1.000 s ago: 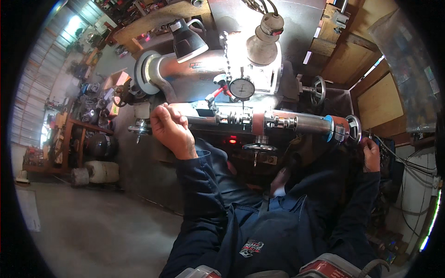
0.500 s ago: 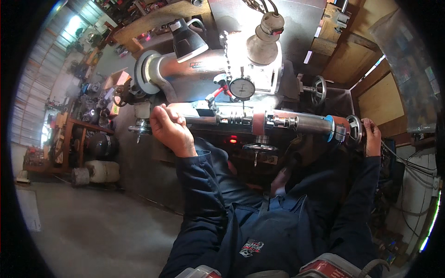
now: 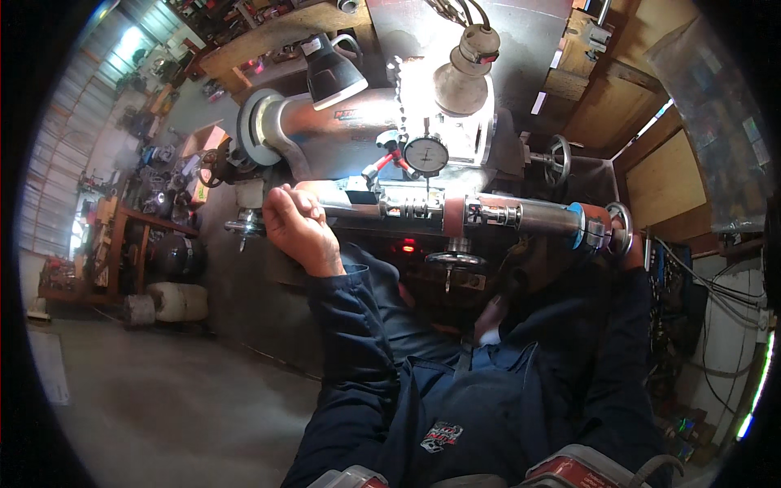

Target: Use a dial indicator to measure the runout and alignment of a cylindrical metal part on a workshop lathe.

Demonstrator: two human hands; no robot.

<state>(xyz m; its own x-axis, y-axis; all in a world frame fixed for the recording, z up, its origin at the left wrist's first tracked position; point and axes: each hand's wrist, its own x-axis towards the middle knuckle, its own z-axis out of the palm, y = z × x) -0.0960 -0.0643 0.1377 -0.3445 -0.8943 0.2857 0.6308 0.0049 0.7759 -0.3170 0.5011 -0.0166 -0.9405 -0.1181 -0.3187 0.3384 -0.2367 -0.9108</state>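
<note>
My left hand (image 3: 299, 221) has its fingers curled at the left part of the long steel shaft assembly (image 3: 545, 217); what they hold is hidden. My right hand (image 3: 630, 256) is on the rim of the handwheel (image 3: 625, 232) at the shaft's right end, partly hidden behind it. A round dial indicator (image 3: 425, 153) on a red jointed holder (image 3: 382, 165) stands over the shaft's lobed section (image 3: 411, 206). A red-brown support (image 3: 454, 215) surrounds the shaft, with a star handwheel (image 3: 454, 261) below it.
A machine housing (image 3: 333, 122) lies behind, beneath a black lamp head (image 3: 332, 71) and a beige fitting (image 3: 464, 77). Another handwheel (image 3: 557, 161) is at back right. Wooden panels (image 3: 663, 171) and cables (image 3: 716, 293) are at right, cluttered shelving (image 3: 130, 260) at left.
My right hand rose to the handwheel's upper right, then moved down and inward behind its lower rim. The lobed section's look varies slightly. My left hand is nearly unchanged.
</note>
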